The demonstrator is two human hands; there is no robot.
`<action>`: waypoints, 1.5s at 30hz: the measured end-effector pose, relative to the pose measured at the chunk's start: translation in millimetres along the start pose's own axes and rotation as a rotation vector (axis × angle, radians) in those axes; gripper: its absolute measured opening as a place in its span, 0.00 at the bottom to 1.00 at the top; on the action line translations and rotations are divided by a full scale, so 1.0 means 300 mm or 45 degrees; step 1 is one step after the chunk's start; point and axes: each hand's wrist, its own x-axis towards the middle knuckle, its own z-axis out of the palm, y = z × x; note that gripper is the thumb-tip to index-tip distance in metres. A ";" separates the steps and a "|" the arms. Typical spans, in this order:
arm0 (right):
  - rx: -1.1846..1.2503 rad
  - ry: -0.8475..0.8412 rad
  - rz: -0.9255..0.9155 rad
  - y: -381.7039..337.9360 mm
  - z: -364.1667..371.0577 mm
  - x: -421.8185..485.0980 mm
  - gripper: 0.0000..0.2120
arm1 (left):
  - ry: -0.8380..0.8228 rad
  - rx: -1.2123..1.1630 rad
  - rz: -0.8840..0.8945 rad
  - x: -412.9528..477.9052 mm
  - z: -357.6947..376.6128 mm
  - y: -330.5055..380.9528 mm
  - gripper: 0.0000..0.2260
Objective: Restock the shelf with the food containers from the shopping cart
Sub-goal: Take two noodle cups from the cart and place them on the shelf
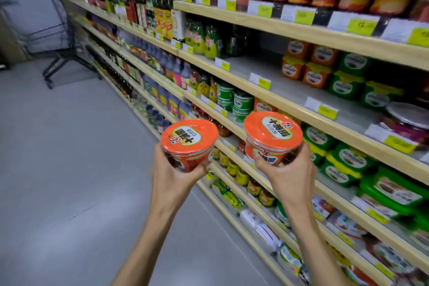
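Being held before the shelf (pixel 262 69), one noodle bowl (pixel 189 144) is clasped by the left hand (pixel 171 176), a second bowl (pixel 272 137) by the right hand (pixel 290 169); both should be kept level (lids up) and slid onto the shelf's bare stretch.

the shopping cart (pixel 53 40) (far back) is blurred; price tags (pixel 260 81) illegible.

left hand (pixel 173 174) holding orange bowl (pixel 189 144), right hand (pixel 289 173) another (pixel 272 137)
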 end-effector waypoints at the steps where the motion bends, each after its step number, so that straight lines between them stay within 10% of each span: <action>1: 0.002 -0.006 0.012 -0.006 0.056 0.025 0.39 | -0.005 -0.005 -0.001 0.053 -0.010 -0.022 0.40; 16: -0.044 0.202 0.135 -0.184 0.715 0.322 0.41 | -0.305 -0.052 0.091 0.897 -0.096 -0.271 0.40; 45: -0.376 0.667 0.312 -0.077 0.876 1.176 0.41 | -0.558 0.043 0.354 1.738 0.785 -0.227 0.36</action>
